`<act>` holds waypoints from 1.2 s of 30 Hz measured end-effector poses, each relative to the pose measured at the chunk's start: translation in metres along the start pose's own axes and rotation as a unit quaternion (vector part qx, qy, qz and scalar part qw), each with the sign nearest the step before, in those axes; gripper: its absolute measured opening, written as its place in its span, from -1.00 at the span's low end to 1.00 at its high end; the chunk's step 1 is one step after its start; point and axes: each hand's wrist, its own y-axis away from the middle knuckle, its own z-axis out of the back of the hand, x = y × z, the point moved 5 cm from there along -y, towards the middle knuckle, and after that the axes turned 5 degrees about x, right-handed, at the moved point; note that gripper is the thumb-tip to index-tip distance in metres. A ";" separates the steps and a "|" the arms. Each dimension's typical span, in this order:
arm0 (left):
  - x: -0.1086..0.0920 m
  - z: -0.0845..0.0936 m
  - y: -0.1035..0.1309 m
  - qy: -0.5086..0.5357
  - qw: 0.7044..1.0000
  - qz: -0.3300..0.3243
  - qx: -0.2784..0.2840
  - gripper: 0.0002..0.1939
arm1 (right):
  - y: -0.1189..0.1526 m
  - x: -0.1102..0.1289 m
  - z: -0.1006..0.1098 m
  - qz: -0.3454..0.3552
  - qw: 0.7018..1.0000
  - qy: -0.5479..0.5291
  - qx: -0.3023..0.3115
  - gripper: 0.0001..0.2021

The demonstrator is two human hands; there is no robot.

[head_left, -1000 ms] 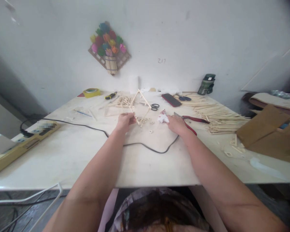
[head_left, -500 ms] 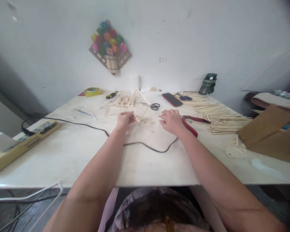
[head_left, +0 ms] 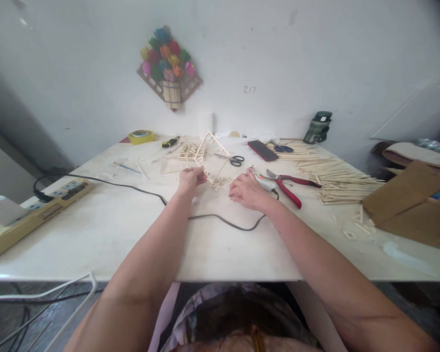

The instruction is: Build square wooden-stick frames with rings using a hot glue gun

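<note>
My left hand (head_left: 191, 181) is closed, its fingertips pinching the lower left of a frame of thin wooden sticks (head_left: 220, 144) that stands tilted up from the table. Small square wooden pieces (head_left: 223, 181) lie in a loose cluster between my hands. On the right, my right hand (head_left: 246, 190) reaches down to the tabletop with its fingers drawn together. Whatever is under those fingertips is hidden. Partly behind this hand lies a white corded tool (head_left: 266, 184), which looks like a glue gun. Red-handled pruning shears (head_left: 288, 188) rest beside it.
A black cord (head_left: 223, 218) runs across the table from a power strip (head_left: 40, 210). Behind are scissors (head_left: 236, 160), a phone (head_left: 263, 150), a utility knife (head_left: 169, 142) and yellow tape (head_left: 141, 137). Wooden sticks (head_left: 337, 178) and a cardboard box (head_left: 410, 205) fill the right side.
My right hand has moved left and slightly down, covering the spot where a single small wooden piece lay. The white tool now shows behind it. My left hand stays at the frame.
</note>
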 end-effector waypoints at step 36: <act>0.000 0.003 -0.005 0.015 1.000 -0.016 -0.009 -0.84 | 0.008 -0.027 0.014 -0.150 0.897 -0.401 -0.108 -0.82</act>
